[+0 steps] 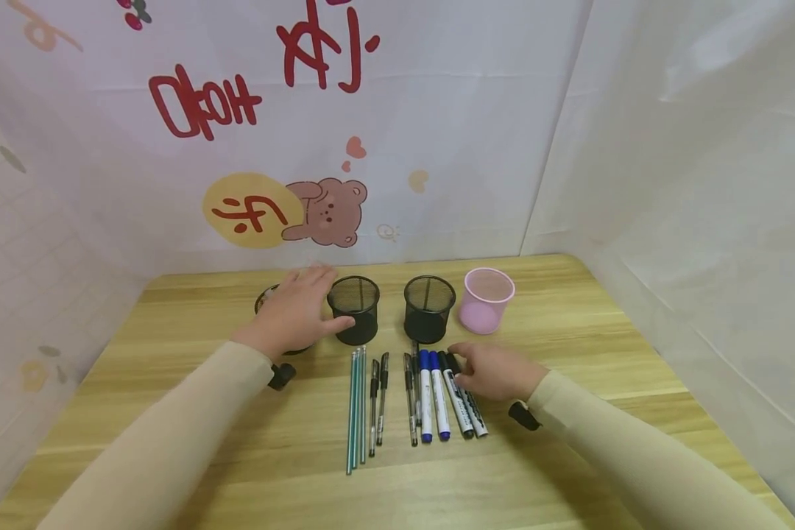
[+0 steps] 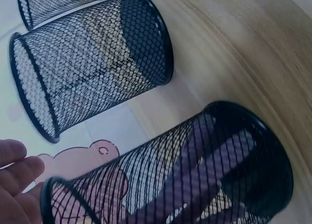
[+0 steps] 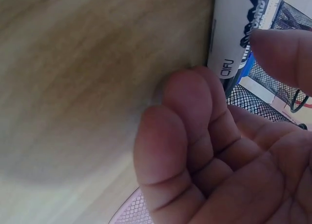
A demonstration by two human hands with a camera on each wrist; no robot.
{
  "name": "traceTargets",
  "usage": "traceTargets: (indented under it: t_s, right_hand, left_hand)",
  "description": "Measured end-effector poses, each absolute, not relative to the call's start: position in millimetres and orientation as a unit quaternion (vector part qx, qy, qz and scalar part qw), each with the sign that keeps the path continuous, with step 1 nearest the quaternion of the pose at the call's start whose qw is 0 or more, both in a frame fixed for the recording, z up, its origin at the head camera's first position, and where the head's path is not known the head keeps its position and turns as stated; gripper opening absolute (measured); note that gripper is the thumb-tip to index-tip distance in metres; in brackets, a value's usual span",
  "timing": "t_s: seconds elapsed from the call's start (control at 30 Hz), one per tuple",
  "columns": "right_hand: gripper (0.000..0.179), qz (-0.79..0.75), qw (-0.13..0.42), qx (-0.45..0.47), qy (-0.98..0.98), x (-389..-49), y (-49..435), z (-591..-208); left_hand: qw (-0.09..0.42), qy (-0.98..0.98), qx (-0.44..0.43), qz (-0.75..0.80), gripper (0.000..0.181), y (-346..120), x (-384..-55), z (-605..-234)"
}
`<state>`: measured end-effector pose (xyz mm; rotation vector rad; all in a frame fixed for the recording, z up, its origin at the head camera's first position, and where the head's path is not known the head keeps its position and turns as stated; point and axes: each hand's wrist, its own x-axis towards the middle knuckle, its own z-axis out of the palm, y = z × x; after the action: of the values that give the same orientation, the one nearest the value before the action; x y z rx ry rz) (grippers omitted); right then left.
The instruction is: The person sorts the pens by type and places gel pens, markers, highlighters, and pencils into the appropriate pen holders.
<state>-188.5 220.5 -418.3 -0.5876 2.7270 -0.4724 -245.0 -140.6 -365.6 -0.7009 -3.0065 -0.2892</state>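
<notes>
My left hand (image 1: 291,309), fingers extended and thumb out, is over the leftmost black mesh pen cup (image 1: 260,300) and mostly hides it from the head view. Dark strip-like items show through the mesh of the nearer cup (image 2: 165,180) in the left wrist view. Just right of that hand stands another black mesh cup (image 1: 355,326). My right hand (image 1: 500,372) reaches to the capped ends of two black markers (image 1: 458,405). In the right wrist view, its thumb (image 3: 280,53) overlaps a white marker barrel (image 3: 229,38), and bent fingertips meet the table beside the marker, a gap between.
A third black mesh cup (image 1: 428,324) and a pink cup (image 1: 482,315) stand at the back right. Left of the black markers lie blue-capped markers (image 1: 440,405), several black pens (image 1: 374,412) and green pencils (image 1: 354,419). White printed cloth (image 1: 437,132) hangs behind the table.
</notes>
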Motion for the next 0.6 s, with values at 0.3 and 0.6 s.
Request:
traceTargets:
  t_s: [0.3,0.6]
  right_hand:
    - [0.064,-0.167,0.164,-0.213,0.949,-188.6,217.8,-421.3]
    - [0.061,-0.160,0.160,-0.209,0.951,-190.2,218.3,-419.1]
  left_hand:
    - [0.000,-0.975,-0.209,-0.069,0.106,-125.8,-245.0,-375.4]
    - [-0.004,-0.974,-0.212,-0.078,0.101,-116.9,-253.7,-377.5]
